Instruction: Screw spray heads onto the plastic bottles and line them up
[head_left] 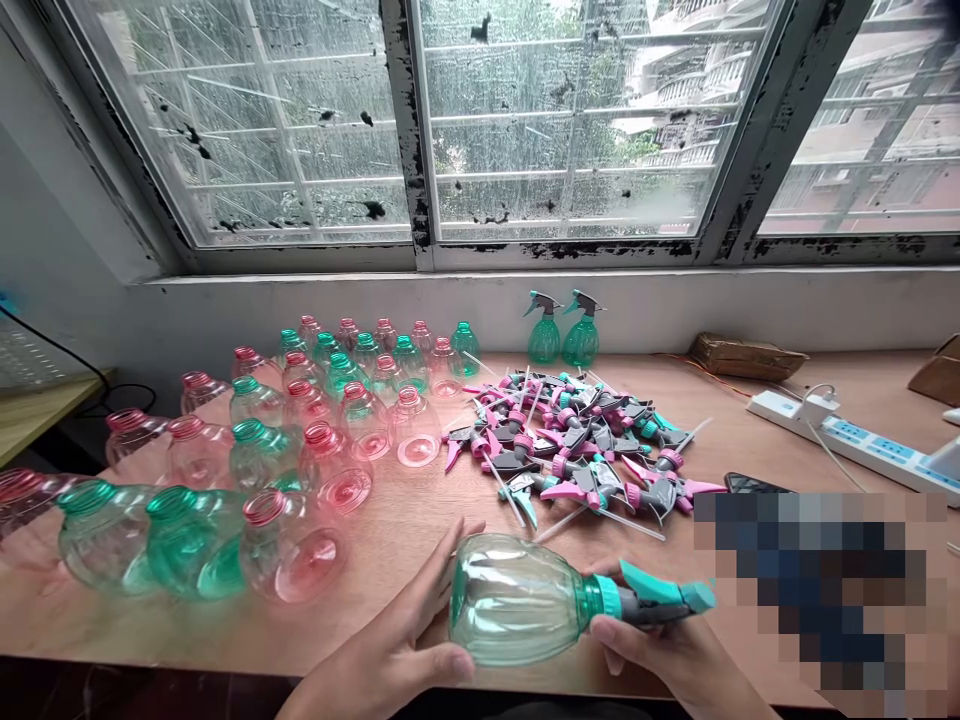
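Note:
A clear green spray bottle (517, 598) lies on its side near the table's front edge, held by both hands. My left hand (390, 640) cups its base, fingers around the back and thumb underneath. My right hand (660, 650) grips the neck, where a teal and grey trigger head (660, 592) sits on it, nozzle pointing right. Just beyond lies a pile of pink and teal trigger sprayers (577, 440) with long dip tubes.
Several open pink and green bottles (300, 440) stand in rows at the left. Two finished green spray bottles (562, 335) stand against the wall under the window. A white power strip (855, 435), a brown packet (746, 355) and a dark phone (750, 485) lie at the right.

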